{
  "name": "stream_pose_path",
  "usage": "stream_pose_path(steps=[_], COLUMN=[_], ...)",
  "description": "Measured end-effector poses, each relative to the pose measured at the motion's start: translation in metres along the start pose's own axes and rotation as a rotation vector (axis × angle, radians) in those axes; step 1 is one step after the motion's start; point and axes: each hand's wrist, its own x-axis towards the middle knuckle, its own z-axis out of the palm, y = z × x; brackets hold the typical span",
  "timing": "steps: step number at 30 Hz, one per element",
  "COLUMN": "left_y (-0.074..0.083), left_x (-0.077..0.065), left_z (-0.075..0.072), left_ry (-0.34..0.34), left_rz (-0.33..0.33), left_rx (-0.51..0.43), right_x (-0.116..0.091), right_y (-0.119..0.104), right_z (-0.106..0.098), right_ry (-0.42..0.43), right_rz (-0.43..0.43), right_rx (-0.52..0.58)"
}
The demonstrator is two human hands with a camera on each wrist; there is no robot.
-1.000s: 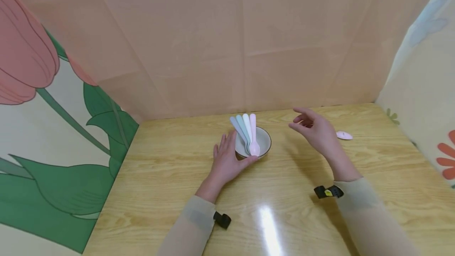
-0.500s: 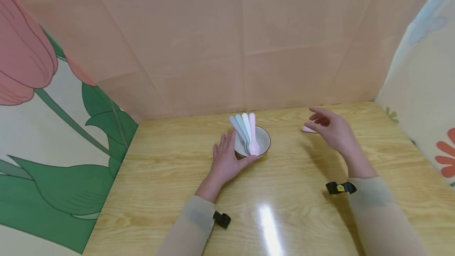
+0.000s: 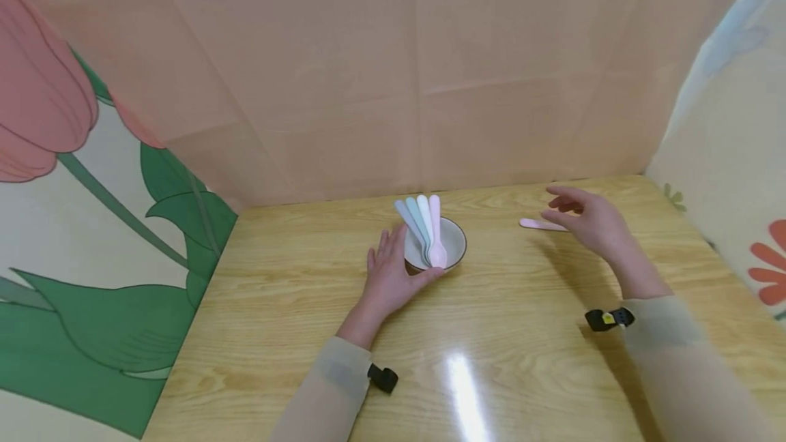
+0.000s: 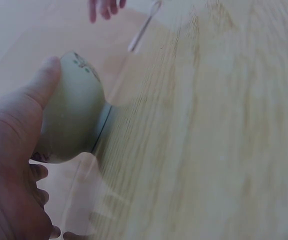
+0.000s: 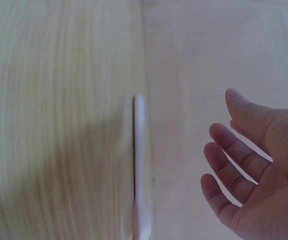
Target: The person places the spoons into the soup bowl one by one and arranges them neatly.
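Note:
In the head view, my left hand (image 3: 391, 280) holds a small bowl (image 3: 455, 243) from its left side, thumb at the near rim. The left wrist view has the bowl's pale outer wall (image 4: 74, 112) between thumb and fingers. Several plastic spoons, including a pink spoon (image 3: 438, 253) and a white spoon (image 3: 425, 210), lean in the bowl with handles toward the back. Farther right, my right hand (image 3: 594, 225) hovers with loosely bent fingers, holding nothing. Partly under it, another pink spoon (image 3: 535, 224) lies on the table; the right wrist view shows its handle (image 5: 139, 140) apart from the fingers.
The wood-grain table (image 3: 491, 333) ends at the back against a peach cloth wall (image 3: 344, 87). A tulip-printed panel (image 3: 123, 278) stands along the left side, a flower-printed panel (image 3: 737, 155) along the right.
My right hand has moved to the right, from between the bowl and the loose pink spoon to above that spoon, uncovering its handle. My left hand, the bowl and its spoons stay put.

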Motion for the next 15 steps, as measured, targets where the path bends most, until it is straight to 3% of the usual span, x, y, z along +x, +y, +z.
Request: stream_pose_path(steps=[15], left_y=[-0.001], left_x=[0.0], left_z=[0.001], left_ry=[0.004], left_rz=[0.0], left_rx=[-0.014], right_x=[0.005], right_y=[0.028], right_z=[-0.012], right_ry=[-0.096], right_rz=[-0.001], right_rx=[-0.107])
